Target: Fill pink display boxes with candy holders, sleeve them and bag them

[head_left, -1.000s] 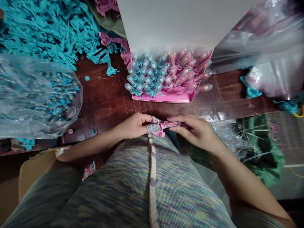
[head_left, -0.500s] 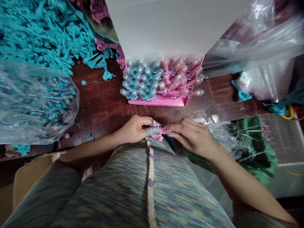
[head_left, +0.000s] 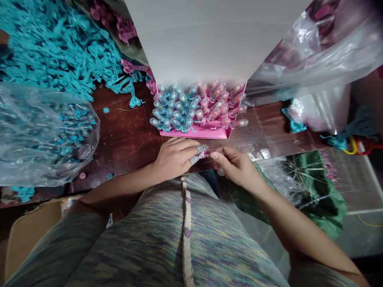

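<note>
The left hand (head_left: 175, 156) and right hand (head_left: 236, 167) pinch 1 small pink tube (head_left: 209, 152) between closed fingertips, mostly hidden, just in front of the pink tray (head_left: 194, 132) on the bench (head_left: 128, 135); a plastic bag (head_left: 42, 131) lies left of the tray.

1. Small item between left hand (head_left: 175, 157) and right hand (head_left: 236, 167): mostly covered by fingers, kind unclear.
2. White board (head_left: 215, 38) hides back rows of tubes (head_left: 194, 109) in pink tray (head_left: 197, 133).
3. Bag (head_left: 42, 135) contents blurred by plastic, cut at left edge.
4. Teal pile (head_left: 54, 52) cut at top and left edges.
</note>
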A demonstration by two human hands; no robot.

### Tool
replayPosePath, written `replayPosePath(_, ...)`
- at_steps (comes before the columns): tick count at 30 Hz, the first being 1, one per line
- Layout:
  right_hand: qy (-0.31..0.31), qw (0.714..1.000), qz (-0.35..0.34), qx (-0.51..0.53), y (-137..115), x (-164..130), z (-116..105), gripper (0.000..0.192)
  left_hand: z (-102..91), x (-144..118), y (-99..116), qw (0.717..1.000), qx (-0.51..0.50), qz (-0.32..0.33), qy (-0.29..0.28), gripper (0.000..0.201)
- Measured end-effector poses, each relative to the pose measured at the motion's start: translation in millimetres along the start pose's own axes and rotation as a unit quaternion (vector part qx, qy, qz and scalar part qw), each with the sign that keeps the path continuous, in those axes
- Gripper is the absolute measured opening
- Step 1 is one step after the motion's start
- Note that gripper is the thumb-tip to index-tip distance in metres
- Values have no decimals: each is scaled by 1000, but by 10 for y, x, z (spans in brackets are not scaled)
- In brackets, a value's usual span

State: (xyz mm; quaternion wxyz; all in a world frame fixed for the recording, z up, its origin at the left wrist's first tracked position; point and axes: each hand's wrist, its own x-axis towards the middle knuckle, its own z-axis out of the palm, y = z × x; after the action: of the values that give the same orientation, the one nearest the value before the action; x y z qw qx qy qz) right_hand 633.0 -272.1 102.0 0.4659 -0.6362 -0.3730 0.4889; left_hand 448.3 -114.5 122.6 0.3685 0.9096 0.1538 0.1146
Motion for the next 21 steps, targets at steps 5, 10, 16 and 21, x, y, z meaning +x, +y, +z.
replayPosePath(5, 54, 979, 49, 192, 137, 13, -106, 41, -16, -35, -117, 967, -185, -177, -3, 22)
replayPosePath(10, 91, 971, 27, 217, 226, -13, 57, 40, 179, -74, -108, 895, -374, -243, -1, 42)
replayPosePath(16, 86, 976, -165, -109, 245, -58, 206, 38, 306, -102, -124, 878, -385, -283, 29, 47)
replayPosePath(21, 117, 958, -222, -141, 137, -66, 97, 30, 169, -130, -189, 894, -360, -266, 10, 41)
